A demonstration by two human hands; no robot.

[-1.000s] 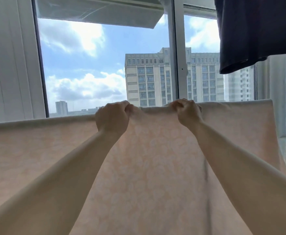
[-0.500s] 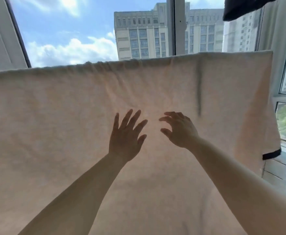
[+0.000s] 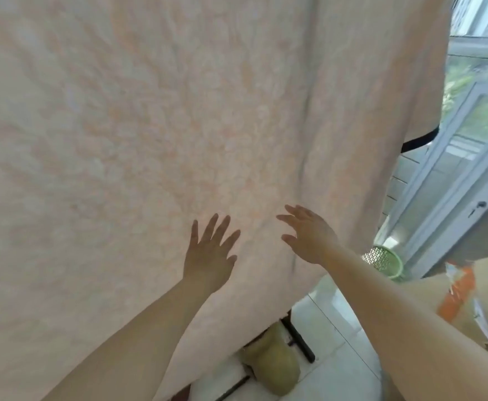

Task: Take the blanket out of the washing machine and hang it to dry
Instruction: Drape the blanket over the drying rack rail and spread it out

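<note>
Right now the blanket is hanging as a broad peach-pink sheet that is filling most of the head view, its faint floral pattern glowing with daylight coming through from behind. A vertical crease is running down its right part, and a black strip is showing at its right edge beside the window frame. Both bare arms are reaching forward toward the lower part of the fabric. The left hand is spreading its fingers straight and grasping nothing, lying at or just against the cloth; whether it is actually touching cannot be told. The right hand is likewise released, its fingers extending loosely toward the blanket just beside the crease. Below the blanket's hem the white tiled floor is showing, with a tan rounded object and a dark bar lying on it. A green mesh basket is sitting near the window, and a cardboard box with orange tape is standing at the right
</note>
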